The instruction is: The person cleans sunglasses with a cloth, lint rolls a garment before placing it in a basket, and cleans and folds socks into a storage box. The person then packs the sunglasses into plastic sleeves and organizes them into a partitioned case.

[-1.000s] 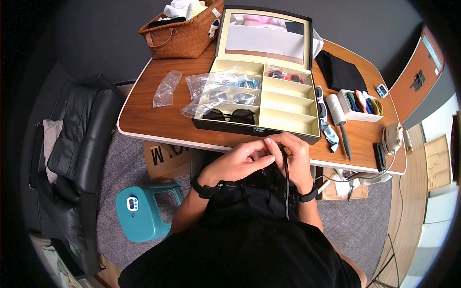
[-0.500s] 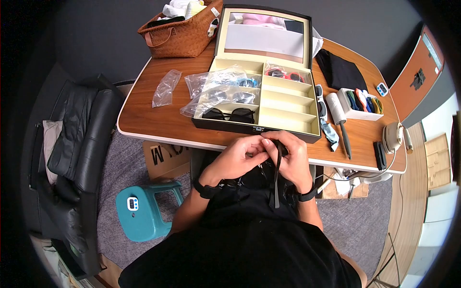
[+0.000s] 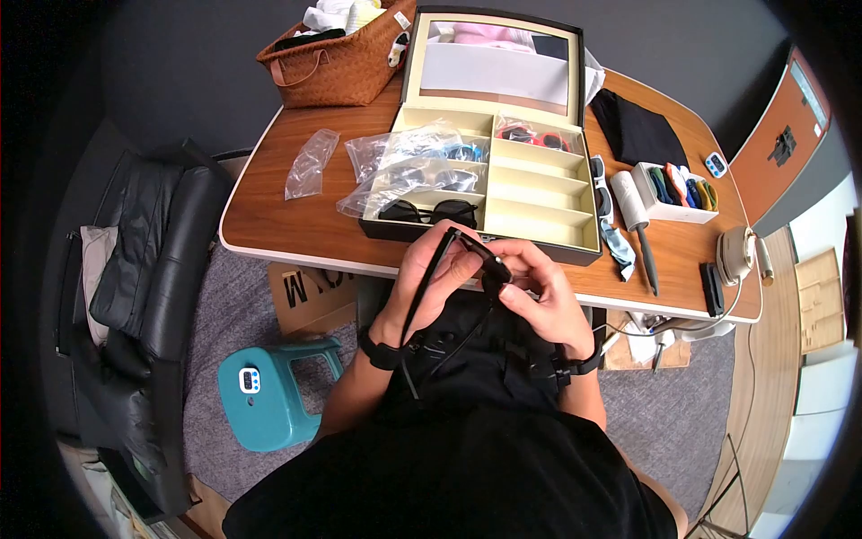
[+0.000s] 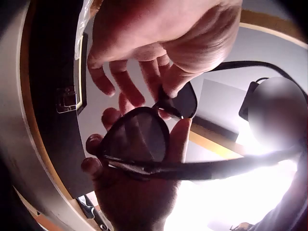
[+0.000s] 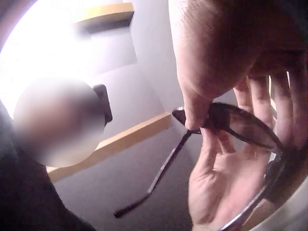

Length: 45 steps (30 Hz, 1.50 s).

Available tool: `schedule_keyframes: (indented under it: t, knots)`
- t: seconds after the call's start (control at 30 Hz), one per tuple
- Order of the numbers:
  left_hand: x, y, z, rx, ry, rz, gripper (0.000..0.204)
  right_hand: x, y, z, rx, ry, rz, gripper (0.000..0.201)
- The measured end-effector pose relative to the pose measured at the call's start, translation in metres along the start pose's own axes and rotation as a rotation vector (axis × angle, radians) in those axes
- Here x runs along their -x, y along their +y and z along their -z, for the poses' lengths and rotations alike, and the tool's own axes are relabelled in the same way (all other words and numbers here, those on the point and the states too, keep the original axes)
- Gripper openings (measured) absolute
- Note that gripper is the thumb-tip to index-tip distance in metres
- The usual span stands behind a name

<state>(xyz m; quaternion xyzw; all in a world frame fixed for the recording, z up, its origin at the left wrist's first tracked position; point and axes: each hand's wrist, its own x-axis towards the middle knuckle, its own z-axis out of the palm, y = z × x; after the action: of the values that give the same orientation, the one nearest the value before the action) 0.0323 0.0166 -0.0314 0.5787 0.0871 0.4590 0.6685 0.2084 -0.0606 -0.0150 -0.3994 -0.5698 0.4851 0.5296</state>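
A pair of black sunglasses (image 3: 495, 270) with dark lenses is held between both hands above the lap, its temples spread out. My left hand (image 3: 429, 283) pinches it by one lens between thumb and fingers, as the left wrist view shows. The right hand (image 3: 541, 301) grips the other side, its thumb on the frame and its fingers behind the lens (image 4: 137, 137). Just beyond the hands stands an open display case (image 3: 539, 211) with cream compartments. In it lie another pair of black sunglasses (image 3: 453, 212), blue glasses (image 3: 463, 154) in plastic and red sunglasses (image 3: 546, 141).
A clear plastic bag (image 3: 311, 169) and a woven basket (image 3: 337, 76) are on the table's left. To the right are white sunglasses (image 3: 602, 199), a lint roller (image 3: 632, 203), a white box (image 3: 687, 216) of rolled fabric and black cloth (image 3: 636, 130). A teal stool (image 3: 262, 418) stands on the floor.
The hands have moved apart and turned. The sunglasses, earlier mostly hidden between them with a temple hanging down, now show raised with temples spread, one crossing the left hand.
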Motion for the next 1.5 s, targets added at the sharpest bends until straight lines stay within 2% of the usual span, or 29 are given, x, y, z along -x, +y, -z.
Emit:
schedule_keyframes:
  t: [0.03, 0.1, 0.13, 0.2, 0.27, 0.3, 0.37, 0.43, 0.5, 0.57, 0.63, 0.7, 0.73, 0.77, 0.8, 0.83, 0.9, 0.93, 0.97, 1.0, 1.1, 1.17, 1.2, 1.27, 1.3, 1.37, 1.4, 1.43, 1.5]
  knots:
    - [0.000, -0.002, 0.001, 0.055, -0.016, -0.067, 0.017, 0.000, 0.003, 0.003, 0.000, -0.001, 0.000, 0.038]
    - [-0.003, -0.001, 0.000, 0.073, -0.065, -0.078, 0.014, 0.001, 0.011, 0.008, -0.058, -0.121, 0.017, 0.032]
    - [-0.004, -0.001, -0.002, 0.067, -0.124, -0.113, 0.014, 0.002, 0.011, 0.007, -0.042, -0.129, 0.074, 0.028]
    - [-0.004, 0.001, -0.003, 0.061, -0.182, -0.147, 0.013, 0.007, 0.010, 0.009, -0.105, -0.123, 0.058, 0.026]
    - [-0.005, 0.009, -0.006, 0.081, -0.140, -0.039, 0.019, 0.011, 0.005, 0.006, -0.246, -0.034, -0.001, 0.020]
    - [-0.004, 0.011, -0.006, 0.090, -0.119, 0.016, 0.023, 0.008, 0.003, 0.005, -0.279, -0.030, 0.088, 0.016]
    - [-0.004, 0.000, 0.008, 0.185, -0.076, 0.089, 0.034, 0.012, 0.003, 0.004, -0.355, 0.122, 0.128, 0.016]
    - [-0.005, 0.007, 0.013, 0.151, -0.002, 0.116, 0.045, 0.010, 0.006, 0.012, -0.258, 0.214, 0.260, 0.016]
    - [-0.008, 0.012, 0.014, 0.246, 0.034, 0.078, 0.064, 0.009, 0.000, 0.014, -0.051, 0.344, 0.229, 0.016]
    - [-0.010, 0.016, 0.008, 0.030, 0.025, -0.038, 0.068, 0.010, -0.006, 0.008, 0.125, 0.419, 0.174, 0.014]
    - [-0.010, 0.019, 0.001, -0.018, -0.107, -0.068, 0.072, 0.009, -0.019, 0.001, 0.589, 0.434, 0.221, 0.013]
    - [-0.001, 0.013, -0.020, -0.064, -0.131, 0.039, 0.074, 0.004, -0.018, -0.009, 0.734, 0.392, 0.367, 0.019]
    - [0.005, 0.004, -0.021, -0.130, -0.165, 0.054, 0.070, 0.002, -0.015, -0.012, 0.703, 0.333, 0.376, 0.024]
    - [0.001, -0.002, -0.026, -0.173, -0.190, -0.045, 0.055, 0.003, -0.013, -0.016, 0.669, 0.268, 0.381, 0.029]
    - [-0.002, -0.003, -0.026, -0.113, -0.203, -0.020, 0.054, 0.005, -0.011, -0.019, 0.710, 0.239, 0.347, 0.041]
    - [-0.004, -0.002, -0.027, -0.052, -0.214, 0.007, 0.055, 0.004, -0.012, -0.018, 0.708, 0.238, 0.344, 0.041]
    - [-0.005, -0.001, -0.024, 0.041, -0.135, 0.034, 0.045, -0.002, -0.016, -0.017, 0.604, 0.152, 0.412, 0.050]
    - [-0.006, -0.002, -0.021, 0.122, -0.091, 0.051, 0.042, -0.002, -0.018, -0.018, 0.611, 0.150, 0.390, 0.059]
    - [-0.007, -0.001, -0.019, 0.203, -0.047, 0.065, 0.038, -0.003, -0.018, -0.019, 0.609, 0.151, 0.396, 0.059]
    - [-0.006, 0.003, -0.020, 0.394, -0.026, 0.082, 0.029, -0.004, -0.018, -0.020, 0.644, 0.166, 0.423, 0.059]
    - [-0.009, 0.004, -0.015, 0.330, -0.017, 0.010, 0.026, -0.002, -0.011, -0.026, 0.664, 0.261, 0.415, 0.062]
    - [-0.006, 0.003, -0.016, 0.484, 0.028, 0.091, 0.025, -0.004, -0.009, -0.028, 0.562, 0.471, 0.341, 0.065]
    - [-0.005, -0.001, -0.017, 0.436, 0.034, 0.038, 0.026, -0.005, -0.004, -0.023, 0.640, 0.478, 0.382, 0.071]
    - [-0.004, -0.004, -0.015, 0.314, -0.020, -0.042, 0.033, 0.001, -0.010, -0.019, 0.610, 0.438, 0.212, 0.082]
    - [-0.003, -0.001, -0.013, 0.206, -0.040, -0.080, 0.039, 0.003, -0.016, -0.020, 0.369, 0.321, 0.049, 0.074]
    - [-0.005, 0.001, -0.014, -0.082, -0.041, -0.115, 0.048, 0.005, -0.013, -0.015, 0.287, 0.100, 0.044, 0.054]
    - [-0.005, 0.004, -0.017, -0.346, -0.021, -0.181, 0.049, 0.006, -0.010, -0.019, 0.155, 0.096, 0.090, 0.045]
    - [0.001, 0.007, -0.027, -0.258, 0.045, -0.115, 0.052, 0.005, -0.008, -0.023, 0.027, 0.090, 0.136, 0.036]
    - [-0.002, 0.008, -0.022, -0.289, 0.013, -0.214, 0.056, 0.002, -0.009, -0.030, -0.083, 0.139, 0.161, 0.038]
